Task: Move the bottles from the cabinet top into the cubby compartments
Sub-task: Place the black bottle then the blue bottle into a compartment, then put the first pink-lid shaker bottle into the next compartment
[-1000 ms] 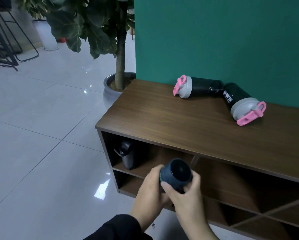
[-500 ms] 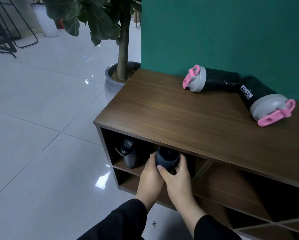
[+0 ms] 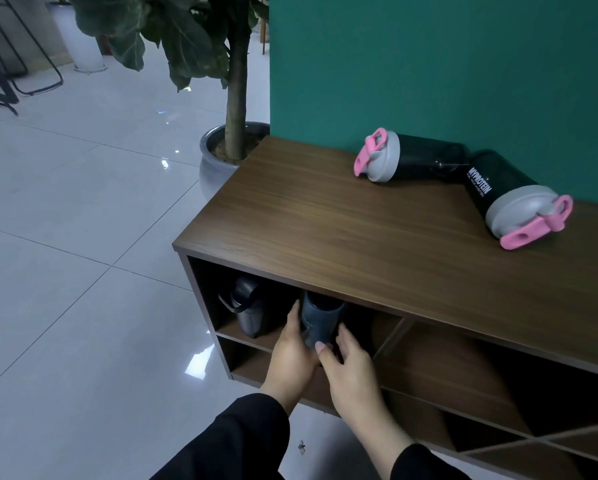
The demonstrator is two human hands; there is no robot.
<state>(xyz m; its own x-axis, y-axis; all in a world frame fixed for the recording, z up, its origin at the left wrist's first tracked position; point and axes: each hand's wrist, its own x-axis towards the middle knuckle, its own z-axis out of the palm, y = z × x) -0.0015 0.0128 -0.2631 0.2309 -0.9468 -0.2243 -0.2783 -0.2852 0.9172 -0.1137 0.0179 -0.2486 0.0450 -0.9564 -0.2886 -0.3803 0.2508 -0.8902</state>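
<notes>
Both hands have carried the dark blue bottle (image 3: 321, 318) forward since the earlier frame, from open air in front of the cabinet into the upper left cubby (image 3: 290, 306). Left hand (image 3: 292, 362) and right hand (image 3: 351, 370) are each curled closed around its lower body, its far end already under the cabinet top (image 3: 342, 216). At its 9 o'clock stands a black flask with a loop handle (image 3: 247, 308), near but apart. It looks rigid, smooth and probably slippery, so gripping the barrel low seems wise. Headroom under the top edge is tight; a slanted divider (image 3: 391, 336) lies at 3 o'clock. Two pink-lidded shaker bottles (image 3: 425, 161) (image 3: 512, 199) lie on top at 1 o'clock.
</notes>
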